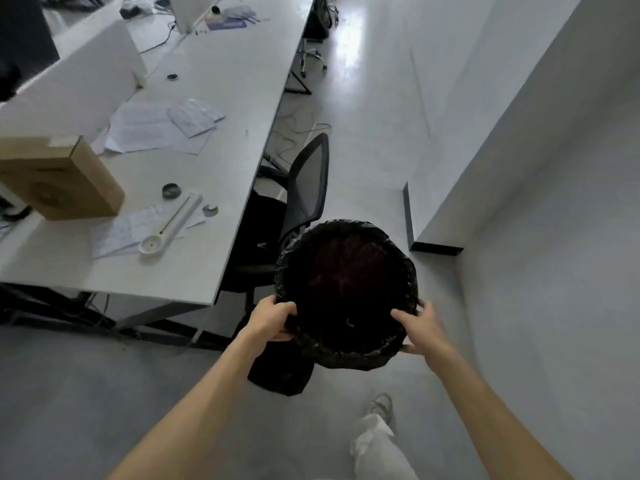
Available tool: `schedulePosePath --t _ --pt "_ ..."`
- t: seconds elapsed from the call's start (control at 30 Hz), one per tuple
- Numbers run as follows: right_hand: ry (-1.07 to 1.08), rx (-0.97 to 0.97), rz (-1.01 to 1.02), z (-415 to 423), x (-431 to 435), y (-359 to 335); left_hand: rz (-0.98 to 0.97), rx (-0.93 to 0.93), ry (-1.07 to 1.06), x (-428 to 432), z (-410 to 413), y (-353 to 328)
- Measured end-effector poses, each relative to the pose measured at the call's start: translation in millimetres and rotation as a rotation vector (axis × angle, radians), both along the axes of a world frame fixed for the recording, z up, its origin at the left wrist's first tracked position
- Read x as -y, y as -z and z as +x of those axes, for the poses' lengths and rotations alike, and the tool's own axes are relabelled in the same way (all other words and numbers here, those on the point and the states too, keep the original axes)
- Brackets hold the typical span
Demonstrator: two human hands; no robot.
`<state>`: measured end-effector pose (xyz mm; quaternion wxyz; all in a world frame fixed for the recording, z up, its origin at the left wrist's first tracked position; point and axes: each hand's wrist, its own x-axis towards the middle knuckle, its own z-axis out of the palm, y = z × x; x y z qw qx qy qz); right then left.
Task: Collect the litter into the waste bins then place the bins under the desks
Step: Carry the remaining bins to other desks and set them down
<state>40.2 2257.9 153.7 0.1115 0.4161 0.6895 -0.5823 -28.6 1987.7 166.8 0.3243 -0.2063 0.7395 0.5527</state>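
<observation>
Both hands, left hand and right hand, grasp the lined bin by its rim beside the desk; papers uncollected, bin not yet stowed.

Both bare forearms reach forward from the bottom edge of the view, held apart. The left hand curls its fingers round the near-left rim of the bin. The right hand grips the near-right rim, with one digit lying inside.
</observation>
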Motion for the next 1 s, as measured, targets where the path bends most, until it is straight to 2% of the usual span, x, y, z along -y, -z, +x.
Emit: schedulePosePath --t 0.2,0.43,0.63,1.0 --pt "0.042 -0.006 0.000 -44 -98 11 -0.049 -0.044 0.109 -108 -79 -4" --pt "0.014 -0.040 -0.009 -137 -188 -5 -0.054 -0.060 0.053 -197 -159 -14" --pt "-0.043 -0.039 0.028 -248 -237 -9 -0.107 -0.107 0.006 -243 -250 -8" --pt "-0.013 -0.061 0.126 -479 -310 -20 -0.242 -0.180 0.176 -302 -493 -16"
